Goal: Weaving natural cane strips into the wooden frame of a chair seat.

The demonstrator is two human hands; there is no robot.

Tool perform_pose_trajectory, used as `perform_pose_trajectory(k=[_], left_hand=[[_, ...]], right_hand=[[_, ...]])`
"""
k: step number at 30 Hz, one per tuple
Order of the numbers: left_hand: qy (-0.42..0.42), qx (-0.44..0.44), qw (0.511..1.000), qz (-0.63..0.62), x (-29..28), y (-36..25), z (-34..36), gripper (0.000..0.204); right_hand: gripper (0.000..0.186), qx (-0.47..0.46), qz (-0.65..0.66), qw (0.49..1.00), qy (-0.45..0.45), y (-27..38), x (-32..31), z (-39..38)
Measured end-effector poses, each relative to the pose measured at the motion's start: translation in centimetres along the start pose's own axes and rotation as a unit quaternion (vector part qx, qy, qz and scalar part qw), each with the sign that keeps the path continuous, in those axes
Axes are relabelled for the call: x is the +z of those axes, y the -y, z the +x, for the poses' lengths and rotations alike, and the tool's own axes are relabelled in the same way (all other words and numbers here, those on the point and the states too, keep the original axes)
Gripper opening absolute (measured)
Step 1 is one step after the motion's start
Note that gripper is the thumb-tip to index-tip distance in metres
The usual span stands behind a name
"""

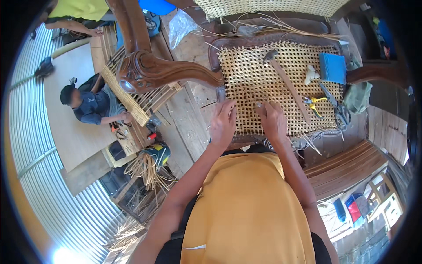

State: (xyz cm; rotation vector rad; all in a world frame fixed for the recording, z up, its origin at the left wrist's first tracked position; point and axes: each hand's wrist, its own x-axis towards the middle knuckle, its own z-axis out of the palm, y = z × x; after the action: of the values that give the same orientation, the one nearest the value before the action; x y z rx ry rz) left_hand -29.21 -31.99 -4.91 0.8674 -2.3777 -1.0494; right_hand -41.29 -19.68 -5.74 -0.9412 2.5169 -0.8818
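A woven cane seat (250, 83) in a carved dark wooden chair frame lies in front of me. My left hand (223, 124) is closed at the seat's left edge, fingers bent inward; whatever they pinch is hidden. Over the near part of the weave, my right hand (273, 122) is closed, with a small pale tip (258, 104) showing at its fingers, too small to name. On the weave lie a hammer (288, 86), yellow-handled pliers (314, 104), scissors (337, 108), a blue block (332, 68) and a crumpled white piece (311, 75).
A carved armrest (176, 70) curves in from the left. Long cane strands (281, 27) lie beyond the seat, near a clear plastic bag (181, 27). At left, a seated co-worker (94, 103) handles a slatted woven piece (127, 97). Cane bundles (149, 169) and stacked boards (347, 169) flank me.
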Motion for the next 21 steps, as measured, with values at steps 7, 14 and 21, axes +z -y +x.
perform_pose_trajectory(k=[7, 14, 21], left_hand=[[0.029, 0.055, 0.997, 0.053, 0.5, -0.9, 1.6, 0.024], [0.064, 0.058, 0.995, 0.041, 0.2, -1.6, 2.8, 0.020], [0.402, 0.240, 0.883, -0.032, 0.1, -7.5, 3.6, 0.014]], right_hand=[[0.019, 0.066, 0.086, 0.994, 0.030, -1.7, 0.4, 0.8], [0.021, 0.102, 0.080, 0.991, 0.044, -2.4, -0.8, 0.4], [0.011, 0.127, 0.252, 0.946, 0.159, -1.5, -11.7, -8.3]])
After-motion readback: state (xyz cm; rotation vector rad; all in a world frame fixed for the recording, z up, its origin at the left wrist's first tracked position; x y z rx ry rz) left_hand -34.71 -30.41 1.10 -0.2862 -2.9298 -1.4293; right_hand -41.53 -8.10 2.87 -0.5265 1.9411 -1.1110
